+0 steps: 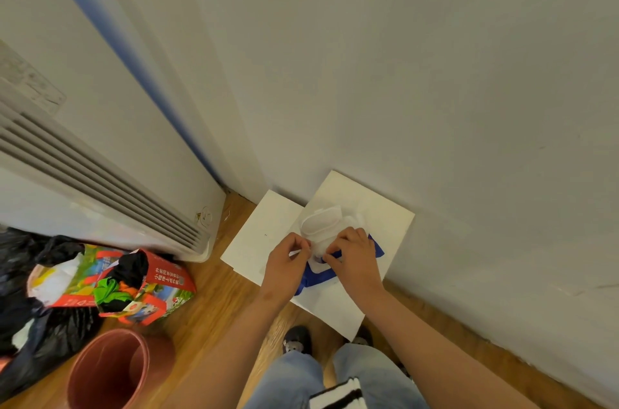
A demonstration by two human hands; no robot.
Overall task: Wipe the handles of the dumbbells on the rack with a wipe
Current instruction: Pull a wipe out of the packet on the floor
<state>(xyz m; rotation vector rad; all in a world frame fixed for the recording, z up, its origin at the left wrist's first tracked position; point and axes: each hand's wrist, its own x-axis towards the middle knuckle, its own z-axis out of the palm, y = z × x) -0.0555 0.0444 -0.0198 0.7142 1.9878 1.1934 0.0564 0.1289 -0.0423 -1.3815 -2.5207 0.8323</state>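
floor, l hand, r hand pinch wipe

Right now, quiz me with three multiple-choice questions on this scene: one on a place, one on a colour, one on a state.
1. The wipe pack lies: A on a chair; B on the white boards by the wall; C on a shelf.
2. The bucket is: A blue; B green; C reddish-brown.
3. The left hand and right hand: A hang idle; B grip a dumbbell; C pinch the wipe.

Answers: B, the pack rests on the boards against the wall; C, the bucket's wall is reddish-brown; C, both hands' fingertips meet on the white wipe at the pack's opening.
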